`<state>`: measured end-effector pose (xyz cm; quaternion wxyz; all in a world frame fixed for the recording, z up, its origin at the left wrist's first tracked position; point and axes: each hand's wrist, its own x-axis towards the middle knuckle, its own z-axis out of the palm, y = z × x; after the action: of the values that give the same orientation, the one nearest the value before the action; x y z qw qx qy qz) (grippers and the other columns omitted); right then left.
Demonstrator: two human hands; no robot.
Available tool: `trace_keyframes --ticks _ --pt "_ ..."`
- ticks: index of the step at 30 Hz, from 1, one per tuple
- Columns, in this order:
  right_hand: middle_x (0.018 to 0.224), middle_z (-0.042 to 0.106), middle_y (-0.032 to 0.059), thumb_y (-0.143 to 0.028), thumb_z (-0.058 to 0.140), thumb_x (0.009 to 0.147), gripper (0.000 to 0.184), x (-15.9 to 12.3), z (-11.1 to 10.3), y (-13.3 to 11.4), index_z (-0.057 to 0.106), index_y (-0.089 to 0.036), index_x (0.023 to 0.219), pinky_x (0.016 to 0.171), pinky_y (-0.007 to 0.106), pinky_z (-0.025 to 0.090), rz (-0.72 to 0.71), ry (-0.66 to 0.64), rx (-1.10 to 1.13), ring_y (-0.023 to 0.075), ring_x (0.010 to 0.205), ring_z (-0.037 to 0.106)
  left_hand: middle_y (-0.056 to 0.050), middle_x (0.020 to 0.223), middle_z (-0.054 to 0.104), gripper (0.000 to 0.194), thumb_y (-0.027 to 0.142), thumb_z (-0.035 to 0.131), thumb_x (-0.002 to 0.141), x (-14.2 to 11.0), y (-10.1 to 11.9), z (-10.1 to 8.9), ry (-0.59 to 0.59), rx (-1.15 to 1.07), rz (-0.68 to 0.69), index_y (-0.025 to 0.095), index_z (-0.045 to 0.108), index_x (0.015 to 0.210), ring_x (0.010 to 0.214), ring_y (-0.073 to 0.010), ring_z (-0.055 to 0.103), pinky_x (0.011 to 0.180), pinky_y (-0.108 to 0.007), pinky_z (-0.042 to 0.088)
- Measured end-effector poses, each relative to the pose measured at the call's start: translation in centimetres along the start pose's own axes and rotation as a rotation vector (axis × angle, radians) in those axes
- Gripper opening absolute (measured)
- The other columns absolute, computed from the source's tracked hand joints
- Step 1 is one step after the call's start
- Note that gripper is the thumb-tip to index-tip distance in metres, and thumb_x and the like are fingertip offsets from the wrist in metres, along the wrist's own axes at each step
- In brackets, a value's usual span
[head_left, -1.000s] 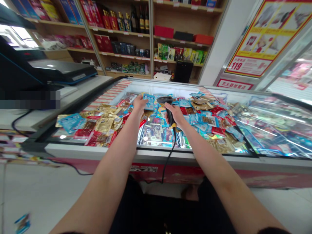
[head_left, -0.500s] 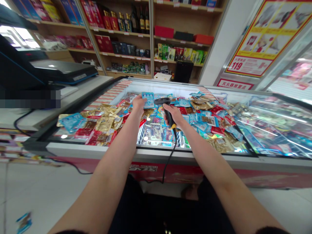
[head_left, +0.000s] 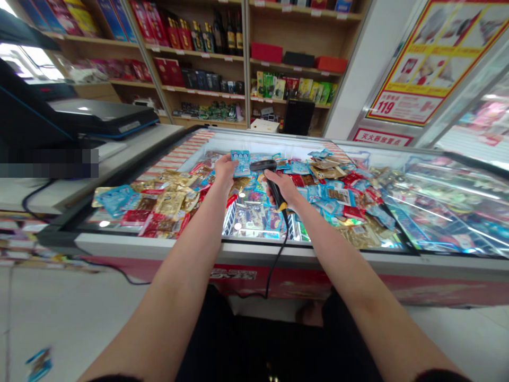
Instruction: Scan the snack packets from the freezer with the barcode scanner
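Between the fingers of my left hand [head_left: 225, 168] is a light blue snack packet [head_left: 240, 162], held above the freezer top. My right hand [head_left: 283, 187] is wrapped round the handle of a black and yellow barcode scanner [head_left: 275, 185]. The scanner's head points left at the packet, with a small gap between them. From its handle a black cable [head_left: 278, 249] hangs over the freezer's front edge. Gold and red snack packets [head_left: 170, 201] lie heaped to the left. More blue, red and gold packets [head_left: 338, 193] are piled to the right.
The packets lie on a glass-topped chest freezer [head_left: 131, 241]. A counter with a flat scale [head_left: 107, 114] stands at the left. Behind are shelves [head_left: 199, 50] of bottles and boxes. One small blue packet [head_left: 38, 364] lies on the floor at lower left.
Hardly anything differs. The view shifts very slightly; both hands keep their hold on the packet and the scanner.
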<state>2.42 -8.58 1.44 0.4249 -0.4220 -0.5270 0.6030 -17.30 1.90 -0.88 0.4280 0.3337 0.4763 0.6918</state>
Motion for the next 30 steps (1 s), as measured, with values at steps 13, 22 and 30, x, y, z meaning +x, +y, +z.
trace_keyframes --ticks 13,22,30 --pt "0.049 0.063 -0.0012 -0.055 0.070 0.097 0.039 -0.07 -0.07 -0.06 0.061 -0.019 0.089 0.033 0.021 0.045 -0.006 -0.013 -0.003 0.0134 0.034 0.056 0.000 0.073 0.071 0.024 0.012 0.071 0.059 0.03 -0.17 -0.04 0.008 0.005 0.007 0.019 0.066 0.082 0.081 -0.0228 0.074 0.080 -0.035 0.061" --pt "0.050 0.063 -0.0014 -0.057 0.071 0.097 0.040 -0.18 -0.09 -0.09 0.062 -0.019 0.089 0.033 0.021 0.045 0.004 -0.008 -0.009 0.0130 0.035 0.056 -0.003 0.077 0.074 0.023 0.018 0.075 0.060 -0.32 0.12 0.08 0.003 0.020 0.027 0.019 0.066 0.081 0.092 -0.0271 0.077 0.081 -0.036 0.062" --pt "0.050 0.063 -0.0010 -0.053 0.068 0.100 0.038 -0.40 0.00 -0.28 0.063 -0.017 0.091 0.033 0.021 0.045 0.004 -0.012 -0.012 0.0132 0.035 0.056 -0.001 0.075 0.074 0.021 0.011 0.070 0.063 -0.53 0.59 0.12 0.029 -0.006 0.000 0.020 0.066 0.081 0.089 -0.0246 0.077 0.081 -0.035 0.063"
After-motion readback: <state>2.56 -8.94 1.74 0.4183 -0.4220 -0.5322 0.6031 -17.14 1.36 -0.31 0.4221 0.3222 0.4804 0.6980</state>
